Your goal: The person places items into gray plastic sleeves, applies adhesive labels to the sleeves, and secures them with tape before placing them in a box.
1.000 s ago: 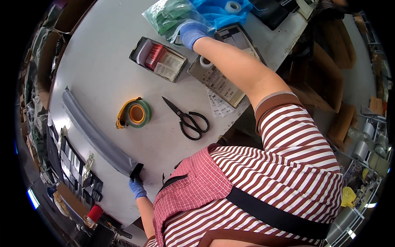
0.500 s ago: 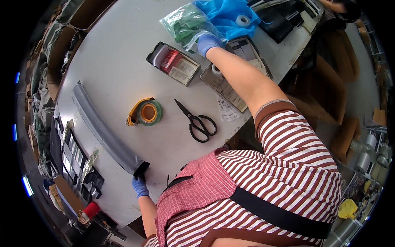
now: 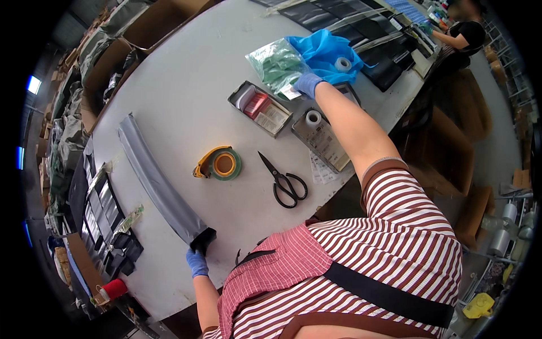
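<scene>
My left hand, in a blue glove, is closed at the near black end of a long grey plastic-wrapped bundle lying on the table; its fingertips are partly hidden. My right arm reaches far across, and the blue-gloved right hand pinches the near edge of a clear plastic bag with green contents. A small white patch shows by those fingers. Behind the bag lies crumpled blue plastic with a roll of clear tape on it. Black scissors and a yellow tape dispenser rest between my arms.
An open box holds red and white labels. Beside it, a tray carries papers and another tape roll. Flat black pieces lie at the left edge, a red thread spool below them. A co-worker stands far right.
The whole view has shifted, so the table things sit lower and farther right. A white patch now shows at my right fingertips on the bag. My left hand stays at the bundle's end.
</scene>
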A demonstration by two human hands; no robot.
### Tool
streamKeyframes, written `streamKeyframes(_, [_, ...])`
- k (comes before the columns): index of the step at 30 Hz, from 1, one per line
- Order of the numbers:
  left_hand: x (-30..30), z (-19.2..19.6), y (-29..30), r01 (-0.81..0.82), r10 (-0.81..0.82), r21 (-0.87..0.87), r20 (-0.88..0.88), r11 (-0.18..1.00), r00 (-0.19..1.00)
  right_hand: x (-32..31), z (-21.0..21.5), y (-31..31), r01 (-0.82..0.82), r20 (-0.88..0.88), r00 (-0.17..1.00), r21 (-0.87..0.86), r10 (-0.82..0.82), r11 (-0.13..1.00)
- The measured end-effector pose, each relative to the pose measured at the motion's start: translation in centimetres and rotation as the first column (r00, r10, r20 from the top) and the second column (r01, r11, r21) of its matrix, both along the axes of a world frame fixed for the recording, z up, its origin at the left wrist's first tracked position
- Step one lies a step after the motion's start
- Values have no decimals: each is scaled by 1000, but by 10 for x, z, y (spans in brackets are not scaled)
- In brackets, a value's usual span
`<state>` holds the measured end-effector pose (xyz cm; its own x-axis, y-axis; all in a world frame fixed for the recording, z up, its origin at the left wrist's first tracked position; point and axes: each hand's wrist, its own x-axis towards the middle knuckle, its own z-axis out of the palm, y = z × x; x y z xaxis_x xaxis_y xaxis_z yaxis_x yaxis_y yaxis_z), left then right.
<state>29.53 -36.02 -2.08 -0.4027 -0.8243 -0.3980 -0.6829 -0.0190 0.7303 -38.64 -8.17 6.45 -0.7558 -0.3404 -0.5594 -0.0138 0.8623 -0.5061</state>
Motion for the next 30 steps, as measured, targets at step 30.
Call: streamKeyframes(30, [-32,89,-12,374,-561,-694,-51,615,826,531,-5,-150,-140,84,975,-493,208,859])
